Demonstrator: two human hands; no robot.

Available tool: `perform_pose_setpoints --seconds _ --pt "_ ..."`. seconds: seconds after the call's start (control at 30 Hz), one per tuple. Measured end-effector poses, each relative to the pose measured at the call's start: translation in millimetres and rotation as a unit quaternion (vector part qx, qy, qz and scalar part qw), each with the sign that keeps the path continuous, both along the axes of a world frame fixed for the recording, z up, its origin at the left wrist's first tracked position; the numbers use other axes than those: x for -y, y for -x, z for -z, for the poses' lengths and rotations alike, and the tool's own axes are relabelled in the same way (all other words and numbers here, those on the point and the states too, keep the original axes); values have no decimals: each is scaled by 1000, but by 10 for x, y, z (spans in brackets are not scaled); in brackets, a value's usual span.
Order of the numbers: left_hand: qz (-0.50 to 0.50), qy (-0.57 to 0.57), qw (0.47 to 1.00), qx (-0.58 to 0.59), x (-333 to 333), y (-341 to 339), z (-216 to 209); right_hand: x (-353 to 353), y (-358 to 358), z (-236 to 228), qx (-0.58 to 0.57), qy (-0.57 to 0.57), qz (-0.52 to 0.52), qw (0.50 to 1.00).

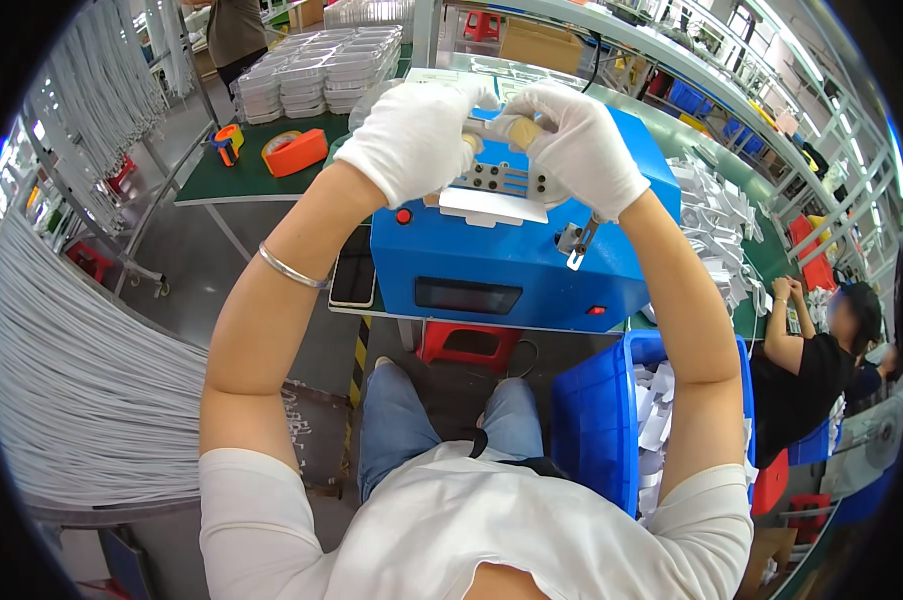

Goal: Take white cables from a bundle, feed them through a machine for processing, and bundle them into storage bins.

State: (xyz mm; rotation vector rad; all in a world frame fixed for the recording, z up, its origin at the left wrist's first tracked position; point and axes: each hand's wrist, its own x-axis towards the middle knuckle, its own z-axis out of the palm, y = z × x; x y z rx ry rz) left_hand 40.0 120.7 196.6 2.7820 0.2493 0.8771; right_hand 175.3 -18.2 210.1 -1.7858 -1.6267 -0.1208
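White part point(492, 205) atop blue machine point(511, 240), under grey fixture plate point(506, 178). Left hand point(411, 135) and right hand point(576, 145), gloved, close together, fingertips meeting above plate; actual grip impossible to tell. Blue bin point(596, 420) lower right.

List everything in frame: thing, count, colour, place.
machine: one, blue box with a dark screen and red button, on the bench ahead
metal plate: one, silver with dark holes, on top of the machine, under both hands
phone: one, black, left of the machine
stool: one, red, under the bench
bin: one, blue, holding white pieces, lower right
tape dispenser: one, orange, on the green table
clear trays: several stacks, far table
white cords: many, hanging at left
co-worker: one, black top, right edge
left hand: white glove, on the plate
right hand: white glove, on the plate
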Motion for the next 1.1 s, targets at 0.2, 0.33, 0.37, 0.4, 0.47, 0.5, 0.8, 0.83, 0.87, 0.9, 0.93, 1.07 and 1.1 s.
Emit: perform_pose_setpoints --seconds 0.2,0.33,0.37,0.4,0.47,0.5,0.8,0.83,0.87,0.9,0.93,1.07,1.1 --pt "38 5 998 41 5 36 1 -28 23 31 193 -110 -23 975" --pt "48 -29 996 67 -17 31 22 70 172 46 392 -76 30 916" --pt "45 -30 996 65 -23 32 26 79 190 29 377 -79 29 922" --pt "62 -21 995 74 -27 34 31 83 197 4 362 -82 28 928" --pt "80 -14 993 83 -31 36 34 41 167 -69 194 -35 37 980" --pt "75 -33 992 98 -31 34 34 10 135 -112 20 18 44 999" --pt "12 16 986 166 -21 164 214 -18 -57 -26 -171 102 25 980" --pt "-20 -13 960 278 -8 219 285 25 -73 -12 -270 71 -21 960" --pt "-29 111 959 261 18 272 371 61 -99 -19 -363 44 -39 930" --pt "-34 240 939 245 57 306 469 152 -119 -21 -350 39 -59 934" --pt "31 370 900 227 106 326 571 157 -125 -28 -347 30 -68 935" --pt "84 324 900 278 232 358 810 137 -60 -19 -213 101 -78 969" --pt "69 241 916 312 258 354 835 127 -37 -13 -235 119 -53 963"
